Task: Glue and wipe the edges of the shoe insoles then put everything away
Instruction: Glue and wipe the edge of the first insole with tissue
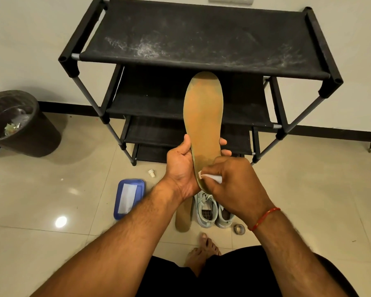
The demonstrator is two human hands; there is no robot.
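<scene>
My left hand (181, 170) grips a tan shoe insole (204, 116) by its lower half and holds it upright in front of the shoe rack. My right hand (234, 183) grips a small white glue tube (211, 177), whose tip touches the insole's left edge near the heel. A second insole (183, 220) lies on the floor below my hands, beside a pair of light grey-green shoes (214, 213). A small white cap (151, 173) lies on the tiles, left of my left hand.
A black shoe rack (201, 37) with several tiers stands against the wall ahead. A dark waste bin (19, 125) stands at the left. A blue box with white cloth (129, 197) and a tape roll (239, 228) lie on the tiled floor. My bare foot (201, 251) is below.
</scene>
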